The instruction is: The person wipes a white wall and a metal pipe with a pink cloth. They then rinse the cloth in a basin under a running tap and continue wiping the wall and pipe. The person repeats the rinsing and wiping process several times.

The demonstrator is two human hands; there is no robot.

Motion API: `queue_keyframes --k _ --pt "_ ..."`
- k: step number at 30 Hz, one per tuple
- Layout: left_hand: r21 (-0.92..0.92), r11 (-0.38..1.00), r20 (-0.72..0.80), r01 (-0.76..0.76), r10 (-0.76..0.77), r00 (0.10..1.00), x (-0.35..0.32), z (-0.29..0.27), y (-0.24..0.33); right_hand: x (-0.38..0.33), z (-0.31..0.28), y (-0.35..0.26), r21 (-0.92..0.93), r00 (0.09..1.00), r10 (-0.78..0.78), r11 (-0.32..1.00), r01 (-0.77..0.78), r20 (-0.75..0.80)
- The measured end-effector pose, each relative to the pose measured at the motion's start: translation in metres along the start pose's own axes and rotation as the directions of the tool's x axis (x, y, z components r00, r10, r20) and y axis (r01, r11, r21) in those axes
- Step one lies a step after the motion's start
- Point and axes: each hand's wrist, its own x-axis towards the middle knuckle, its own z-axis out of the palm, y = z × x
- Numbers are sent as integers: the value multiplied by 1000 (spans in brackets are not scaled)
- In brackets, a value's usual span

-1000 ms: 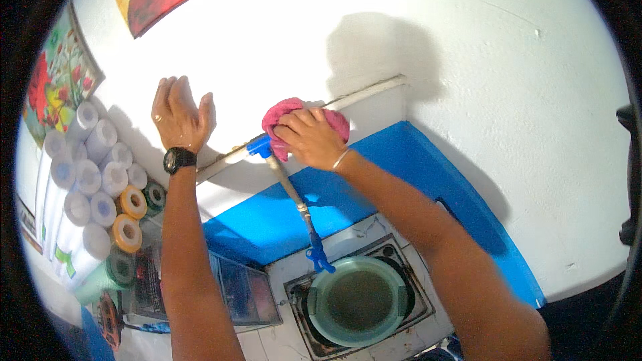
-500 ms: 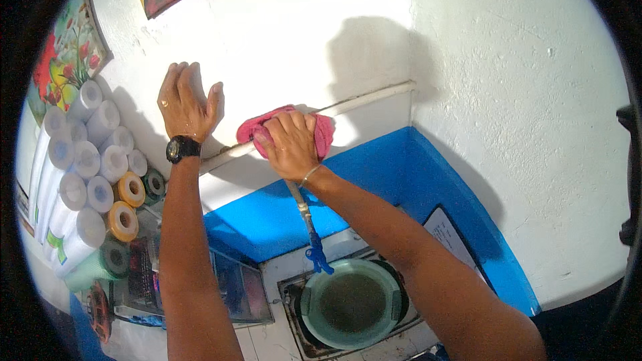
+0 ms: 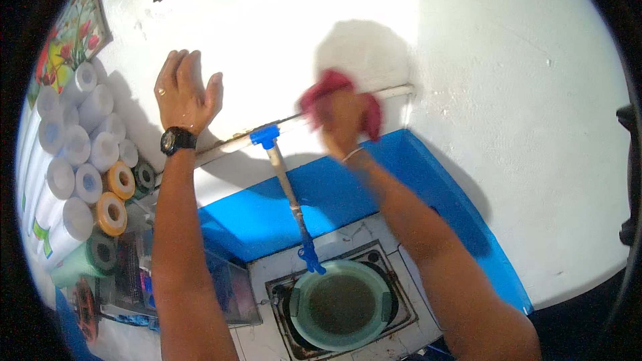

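**Right hand wiping the wall pipe**

The right hand (image 3: pixel 342 120), clamped on a red cloth (image 3: pixel 326 87), rubs the horizontal pipe (image 3: pixel 394 91) on the white wall (image 3: pixel 508 60). The left hand (image 3: pixel 184 93) presses flat, fingers together, holding nothing. Next likely calls for working along toward the blue tee fitting (image 3: pixel 265 136).

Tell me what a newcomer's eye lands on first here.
The right hand presses a crumpled red cloth against the pale pipe running along the white wall. The left hand, above a black wristwatch, lies flat on that wall. Below, a pale green round basin sits under a blue tap.
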Motion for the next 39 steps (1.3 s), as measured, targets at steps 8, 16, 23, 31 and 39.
queue_keyframes --k 8,16,23,31,39 --pt "-4 999 -43 -43 43 998 2 0 -2 5 -59 77 -5 971 -233 973 233 -56" --pt "19 999 -29 -27 27 999 1 -2 0 -13 -4 36 -98 818 -79 995 28 -570" --pt "-3 999 -48 -50 50 998 5 -1 0 -12 -65 89 -46 955 -261 965 257 -138" --pt "-4 1000 -47 -29 29 998 -2 0 -3 -12 15 -17 -53 1000 -6 999 5 -10" --pt "-23 1000 -2 -17 17 1000 3 -2 -3 -18 9 -39 99 736 -548 772 628 -397"
